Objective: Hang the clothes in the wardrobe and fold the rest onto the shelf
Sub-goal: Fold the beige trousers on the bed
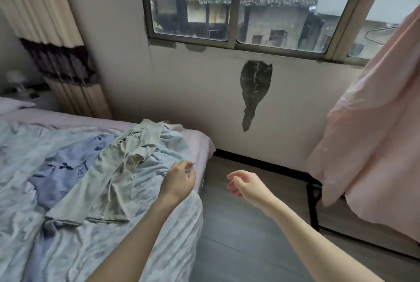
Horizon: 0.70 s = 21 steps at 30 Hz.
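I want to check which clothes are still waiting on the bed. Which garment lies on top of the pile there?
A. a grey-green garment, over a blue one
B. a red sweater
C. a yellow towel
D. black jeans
A: a grey-green garment lies spread over a blue garment on the bed, near the left hand.

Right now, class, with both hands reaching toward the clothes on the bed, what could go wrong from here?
1. The grey garment lies crumpled over the blue shirt; lifting it carelessly may drag the shirt along.
2. Both lie on a rumpled quilt, and the left hand is already at its edge, so it may grab bedding instead of clothing.
3. The right hand hangs over the floor beside the bed; anything pulled that way could drop there.
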Each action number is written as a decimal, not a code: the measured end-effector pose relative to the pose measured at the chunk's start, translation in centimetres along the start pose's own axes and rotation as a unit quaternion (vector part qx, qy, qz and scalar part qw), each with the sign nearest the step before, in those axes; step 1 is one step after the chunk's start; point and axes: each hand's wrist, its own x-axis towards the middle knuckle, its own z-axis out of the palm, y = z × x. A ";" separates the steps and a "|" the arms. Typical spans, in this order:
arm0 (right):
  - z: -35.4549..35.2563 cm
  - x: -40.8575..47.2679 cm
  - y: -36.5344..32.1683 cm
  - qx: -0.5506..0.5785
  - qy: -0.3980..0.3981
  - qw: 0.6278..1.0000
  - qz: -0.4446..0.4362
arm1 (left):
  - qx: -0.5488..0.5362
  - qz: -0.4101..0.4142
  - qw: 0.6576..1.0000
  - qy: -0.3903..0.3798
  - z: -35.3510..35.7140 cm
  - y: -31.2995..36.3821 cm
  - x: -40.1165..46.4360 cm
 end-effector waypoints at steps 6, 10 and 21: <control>-2.0 11.7 -1.0 -0.006 -0.054 0.999 -0.005 | -0.007 -0.068 0.997 0.024 2.5 -0.9 7.8; -0.4 18.8 -1.0 0.016 -0.095 0.995 0.004 | 0.010 -0.124 0.992 0.008 3.3 -4.2 13.4; 4.7 47.9 -3.5 0.011 -0.063 0.995 0.070 | 0.093 -0.201 0.973 -0.056 3.3 -17.9 43.8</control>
